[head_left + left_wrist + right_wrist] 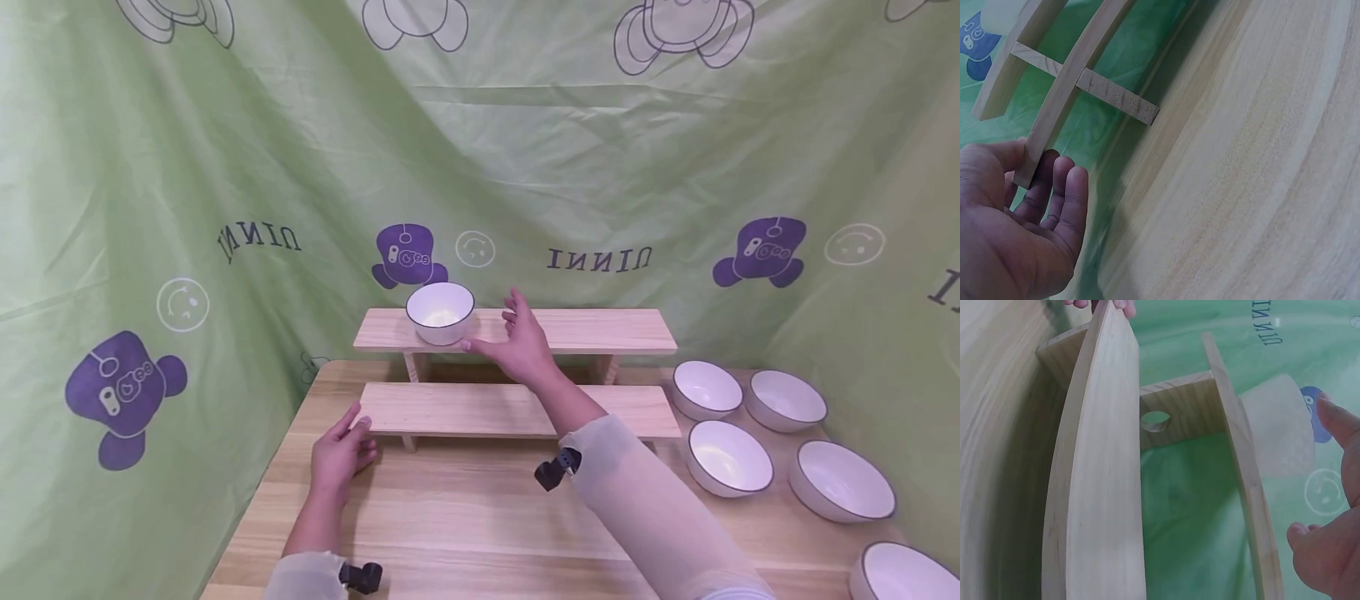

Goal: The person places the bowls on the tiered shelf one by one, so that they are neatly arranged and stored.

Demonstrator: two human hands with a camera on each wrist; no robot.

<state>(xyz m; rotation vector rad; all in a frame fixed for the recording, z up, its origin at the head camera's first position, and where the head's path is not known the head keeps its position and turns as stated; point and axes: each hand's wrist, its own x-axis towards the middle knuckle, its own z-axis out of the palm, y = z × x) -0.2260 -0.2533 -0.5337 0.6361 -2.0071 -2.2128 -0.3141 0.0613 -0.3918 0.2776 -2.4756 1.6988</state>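
A white bowl with a dark rim (pixel 440 312) stands upright near the left end of the upper board of a two-tier wooden shelf (pixel 592 327). My right hand (pixel 517 346) is just right of the bowl, thumb and fingers spread apart, with the thumb tip right at its lower side. In the right wrist view a gap shows between the fingers and the bowl (pixel 1279 428). At the left end of the lower board (pixel 450 408), my left hand (pixel 337 458) grips the shelf. The left wrist view shows that hand's thumb and fingers (pixel 1072 200) on either side of the board end.
Several more white bowls (pixel 729 458) stand upright on the wooden table (pixel 465 517), right of the shelf, one of them cut off at the frame's lower right corner. A green printed cloth (pixel 525 183) hangs behind the table and along its sides.
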